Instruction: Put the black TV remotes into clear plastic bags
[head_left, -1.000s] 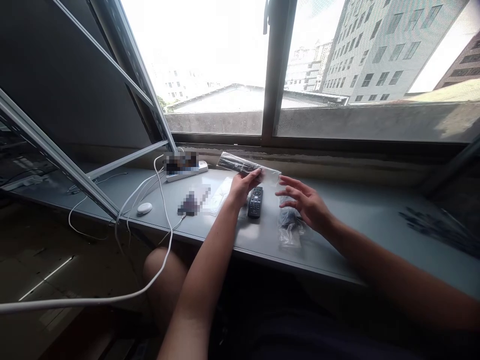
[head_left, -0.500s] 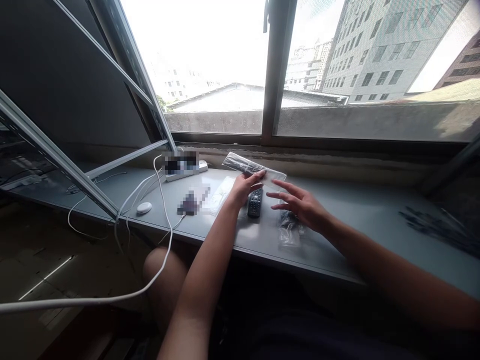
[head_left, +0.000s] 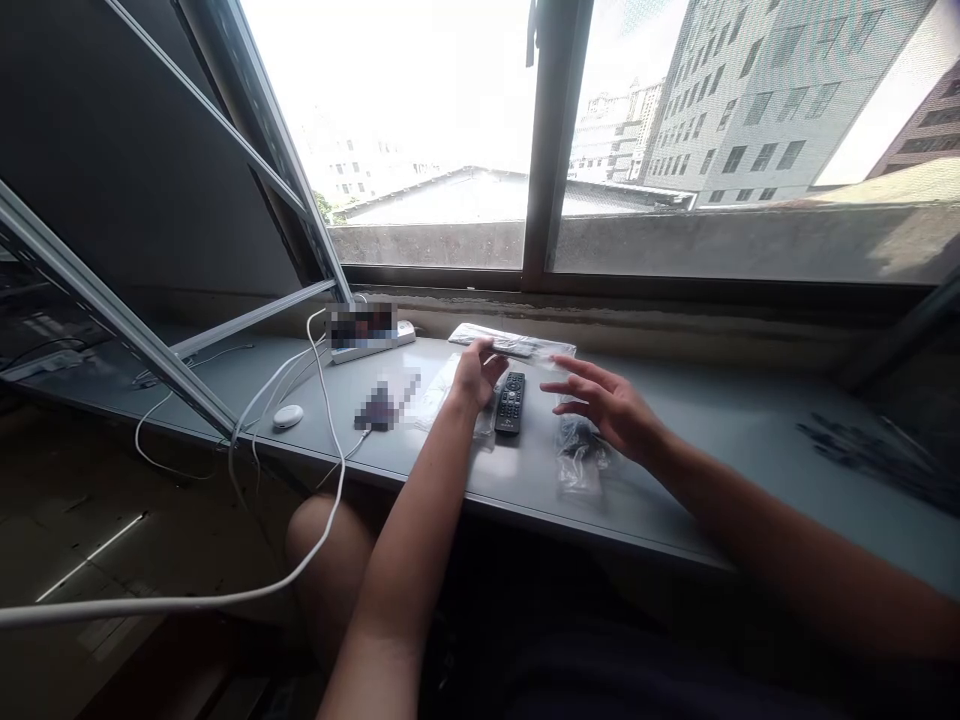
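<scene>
A long clear plastic packet (head_left: 536, 352) with something dark inside lies at the back of the desk, near the window wall. My left hand (head_left: 474, 378) is just in front of its left part with fingers apart; whether a fingertip still touches the packet I cannot tell. A black remote control (head_left: 511, 402) lies upright in view between my hands, its buttons facing up. My right hand (head_left: 611, 405) hovers with fingers spread, holding nothing. Below it lies a small clear bag (head_left: 581, 465) with a dark item inside. Another clear plastic bag (head_left: 436, 395) lies partly behind my left hand.
On the left are a white power strip (head_left: 375, 345), a round white device (head_left: 288, 416), a blurred-out item (head_left: 381, 408) and a white cable (head_left: 330, 510) looping in front of the desk. A metal frame (head_left: 112, 310) slants across the left. Dark items (head_left: 870, 450) lie at the right.
The long packet has gone from a tilted position in my left hand to lying flat on the desk. My left hand has loosened and drawn back leftward; my right hand has shifted slightly right.
</scene>
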